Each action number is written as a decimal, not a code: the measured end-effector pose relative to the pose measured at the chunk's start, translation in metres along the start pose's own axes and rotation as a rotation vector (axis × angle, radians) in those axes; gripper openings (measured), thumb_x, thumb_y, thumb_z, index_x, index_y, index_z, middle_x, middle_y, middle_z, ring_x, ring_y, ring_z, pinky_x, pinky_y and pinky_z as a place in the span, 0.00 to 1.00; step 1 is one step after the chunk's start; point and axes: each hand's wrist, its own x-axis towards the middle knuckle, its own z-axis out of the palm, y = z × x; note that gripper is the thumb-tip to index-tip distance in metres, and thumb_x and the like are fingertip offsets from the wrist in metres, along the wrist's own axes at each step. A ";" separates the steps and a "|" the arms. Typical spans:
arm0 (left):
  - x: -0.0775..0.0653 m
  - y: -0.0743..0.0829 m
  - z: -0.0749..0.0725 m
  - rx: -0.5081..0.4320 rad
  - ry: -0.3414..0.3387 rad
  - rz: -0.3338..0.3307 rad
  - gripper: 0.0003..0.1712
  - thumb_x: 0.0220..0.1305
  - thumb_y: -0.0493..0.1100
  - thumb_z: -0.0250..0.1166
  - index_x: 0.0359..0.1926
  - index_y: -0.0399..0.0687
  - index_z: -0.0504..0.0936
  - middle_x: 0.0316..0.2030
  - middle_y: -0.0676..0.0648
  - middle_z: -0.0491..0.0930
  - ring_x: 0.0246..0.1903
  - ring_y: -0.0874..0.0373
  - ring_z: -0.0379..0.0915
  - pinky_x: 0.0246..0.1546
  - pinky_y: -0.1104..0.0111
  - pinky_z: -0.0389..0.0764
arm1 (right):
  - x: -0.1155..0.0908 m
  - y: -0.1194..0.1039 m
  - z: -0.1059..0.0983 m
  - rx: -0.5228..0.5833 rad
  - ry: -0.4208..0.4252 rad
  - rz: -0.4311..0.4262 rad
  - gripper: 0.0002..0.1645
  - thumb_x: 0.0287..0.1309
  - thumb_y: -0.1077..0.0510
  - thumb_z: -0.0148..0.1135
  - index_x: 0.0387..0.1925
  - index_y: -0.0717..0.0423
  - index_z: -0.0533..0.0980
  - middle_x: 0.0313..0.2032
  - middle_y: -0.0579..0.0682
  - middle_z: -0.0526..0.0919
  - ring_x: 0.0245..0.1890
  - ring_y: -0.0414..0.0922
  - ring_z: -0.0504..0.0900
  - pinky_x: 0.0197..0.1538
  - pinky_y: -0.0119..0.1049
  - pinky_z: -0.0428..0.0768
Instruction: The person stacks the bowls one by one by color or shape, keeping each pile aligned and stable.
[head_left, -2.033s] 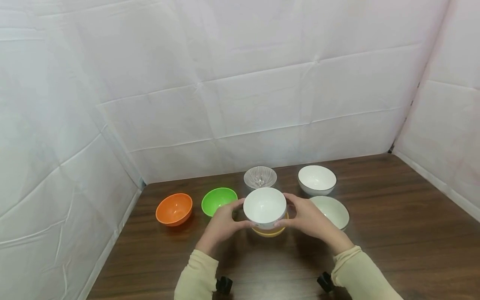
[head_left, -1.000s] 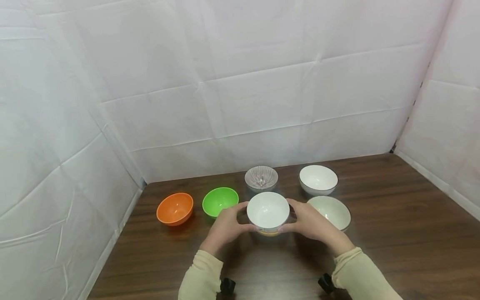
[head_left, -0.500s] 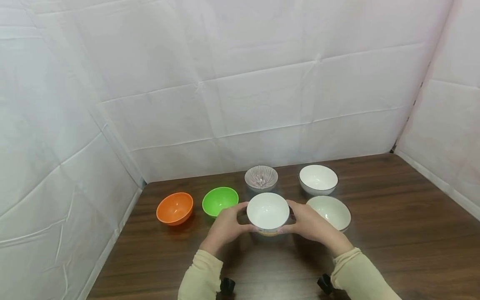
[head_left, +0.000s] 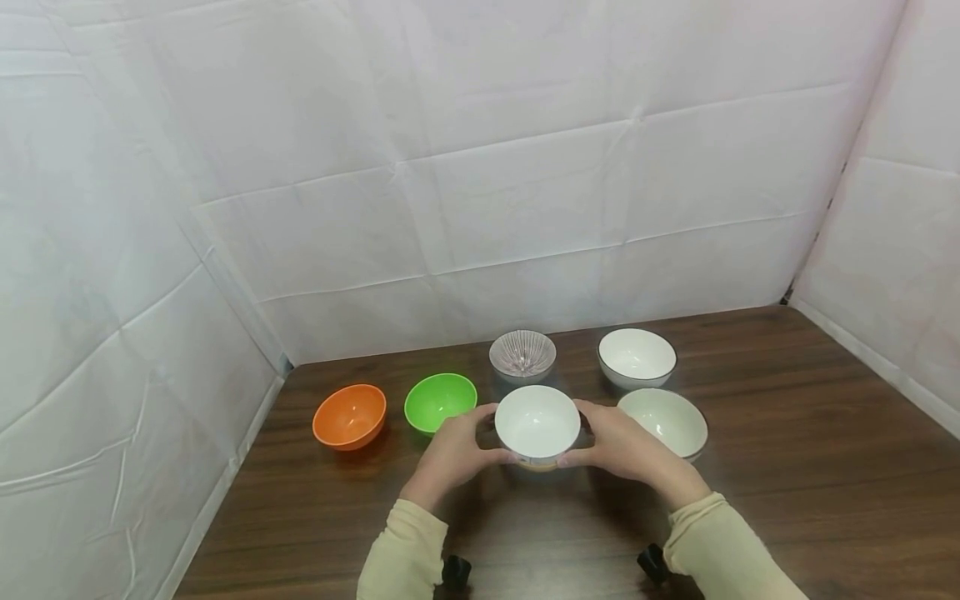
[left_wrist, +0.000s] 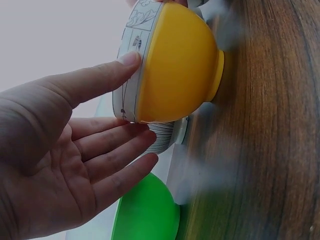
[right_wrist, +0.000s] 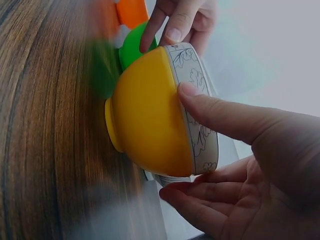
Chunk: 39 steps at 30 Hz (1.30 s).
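Observation:
A white bowl [head_left: 537, 422] with a leaf-patterned outer band sits nested in a yellow bowl [right_wrist: 145, 112], both upright on the table. From the left, my left hand [head_left: 457, 454] pinches the white bowl near its rim, thumb on the band in the left wrist view and fingers on its far side. My right hand [head_left: 621, 443] grips the opposite side the same way, its thumb [right_wrist: 190, 91] just above the yellow rim. From the head view the yellow bowl is mostly hidden under the white one.
An orange bowl [head_left: 349, 417] and a green bowl [head_left: 440, 402] stand to the left. Behind is a grey striped bowl [head_left: 522, 354]. A dark-rimmed white bowl [head_left: 636, 357] and a pale bowl [head_left: 663, 419] stand at right. White sheeting [head_left: 450, 192] encloses the brown table [head_left: 810, 467].
Both hands have lowered the white bowl toward me into the yellow bowl, then stayed nearly still. The pale bowl beside my right hand has shifted slightly right.

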 end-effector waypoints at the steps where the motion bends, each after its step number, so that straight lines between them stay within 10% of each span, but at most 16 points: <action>1: 0.000 0.000 0.000 0.002 0.000 -0.002 0.42 0.47 0.50 0.76 0.62 0.42 0.73 0.58 0.40 0.78 0.58 0.45 0.70 0.59 0.45 0.73 | 0.000 0.000 0.000 0.004 -0.003 -0.004 0.56 0.40 0.41 0.75 0.63 0.72 0.64 0.57 0.67 0.76 0.55 0.57 0.76 0.58 0.58 0.76; 7: 0.000 -0.001 0.000 0.007 -0.006 -0.002 0.42 0.47 0.51 0.75 0.63 0.42 0.72 0.59 0.39 0.77 0.58 0.44 0.70 0.60 0.44 0.72 | -0.001 0.002 0.003 0.041 -0.014 -0.028 0.64 0.43 0.40 0.73 0.67 0.78 0.53 0.65 0.75 0.62 0.62 0.63 0.67 0.63 0.61 0.69; 39: -0.003 -0.007 -0.011 -0.123 -0.009 0.025 0.32 0.53 0.41 0.72 0.60 0.41 0.74 0.54 0.40 0.80 0.46 0.48 0.80 0.48 0.51 0.83 | -0.002 0.000 0.004 0.095 -0.022 -0.040 0.64 0.44 0.38 0.72 0.68 0.75 0.53 0.67 0.73 0.61 0.65 0.64 0.62 0.65 0.64 0.64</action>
